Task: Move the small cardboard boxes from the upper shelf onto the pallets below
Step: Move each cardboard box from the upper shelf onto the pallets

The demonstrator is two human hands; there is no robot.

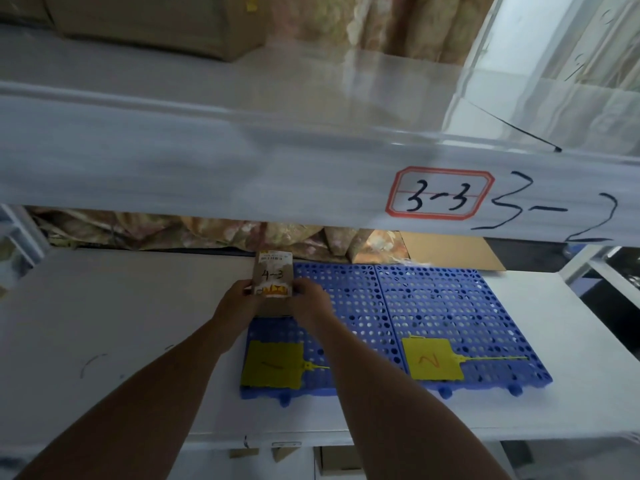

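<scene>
Small cardboard box marked 4-3, upright, gripped between left hand and right hand, over far-left corner of left blue pallet; 2nd pallet adjoins right.

One small cardboard box. Two blue pallets: left pallet, right pallet. Two yellow tags, near edge: left tag, right tag. One red-bordered label.

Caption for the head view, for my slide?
Left hand and right hand hold a small cardboard box marked 4-3 at the back corner of the left blue pallet.
</scene>
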